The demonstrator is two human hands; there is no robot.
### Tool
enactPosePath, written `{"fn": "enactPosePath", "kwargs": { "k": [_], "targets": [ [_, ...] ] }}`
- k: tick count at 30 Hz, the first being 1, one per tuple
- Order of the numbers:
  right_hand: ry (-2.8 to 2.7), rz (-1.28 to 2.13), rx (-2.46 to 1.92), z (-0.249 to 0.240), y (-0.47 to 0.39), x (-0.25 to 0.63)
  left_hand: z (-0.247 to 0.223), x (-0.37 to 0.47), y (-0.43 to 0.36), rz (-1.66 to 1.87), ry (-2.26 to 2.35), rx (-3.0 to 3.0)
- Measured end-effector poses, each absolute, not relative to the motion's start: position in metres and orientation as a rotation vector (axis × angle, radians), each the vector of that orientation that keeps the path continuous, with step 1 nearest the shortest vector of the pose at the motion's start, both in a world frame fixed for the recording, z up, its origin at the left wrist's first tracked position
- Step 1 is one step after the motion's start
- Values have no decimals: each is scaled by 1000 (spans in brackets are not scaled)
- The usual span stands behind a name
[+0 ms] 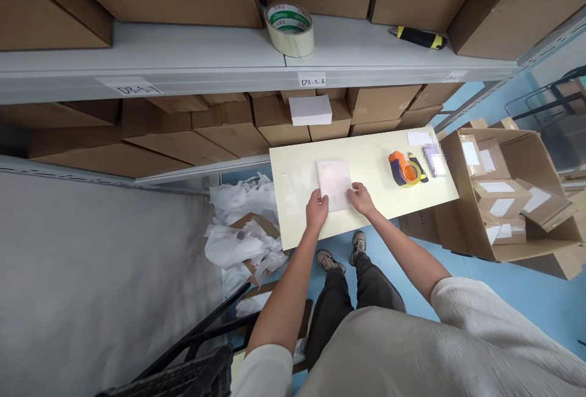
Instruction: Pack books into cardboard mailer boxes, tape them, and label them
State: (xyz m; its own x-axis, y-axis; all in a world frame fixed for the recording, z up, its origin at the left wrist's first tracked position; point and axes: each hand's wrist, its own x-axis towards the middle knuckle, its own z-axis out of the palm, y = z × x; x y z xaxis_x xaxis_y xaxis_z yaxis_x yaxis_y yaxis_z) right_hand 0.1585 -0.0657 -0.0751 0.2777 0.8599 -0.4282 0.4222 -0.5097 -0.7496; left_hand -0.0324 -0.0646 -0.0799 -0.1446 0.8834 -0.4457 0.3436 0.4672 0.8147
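Note:
A flat, pale pinkish-white rectangular packet (334, 183) lies on the cream tabletop (293, 226); what it contains cannot be made out. My left hand (317, 211) grips its lower left edge, thumb on top and fingers at the side. At its right edge, my right hand (361, 199) is closed with thumb and fingertips pinching the border. Right of the hands lie an orange tape dispenser (398, 165) with a yellow tape roll (414, 173) against it, and a yellow-and-black utility knife (418, 166).
Cardboard boxes (220, 128) line the shelves ahead. The upper shelf holds a tape roll (293, 36) and another utility knife (421, 38). A white paper stack (311, 110) rests on lower boxes. A large open carton (467, 201) with small labelled boxes stands right; white wrapping (238, 244) lies left.

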Motion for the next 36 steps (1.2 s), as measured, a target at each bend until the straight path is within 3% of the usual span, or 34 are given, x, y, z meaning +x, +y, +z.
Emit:
{"fn": "enactPosePath", "kwargs": {
  "k": [11, 19, 27, 36],
  "targets": [
    [-1216, 1144, -2007, -75, -69, 191, -80, -6, -62, 382, 1855, 1453],
    [-1332, 1011, -1924, -52, -78, 262, -62, 25, -58, 120, 1819, 1707],
    [-1573, 548, -2154, -17, -66, 409, -58, 51, -60, 345, 1926, 1734],
    [-1925, 537, -2474, -35, -47, 460, -67, 76, -79, 383, 1867, 1716]
  ]
}}
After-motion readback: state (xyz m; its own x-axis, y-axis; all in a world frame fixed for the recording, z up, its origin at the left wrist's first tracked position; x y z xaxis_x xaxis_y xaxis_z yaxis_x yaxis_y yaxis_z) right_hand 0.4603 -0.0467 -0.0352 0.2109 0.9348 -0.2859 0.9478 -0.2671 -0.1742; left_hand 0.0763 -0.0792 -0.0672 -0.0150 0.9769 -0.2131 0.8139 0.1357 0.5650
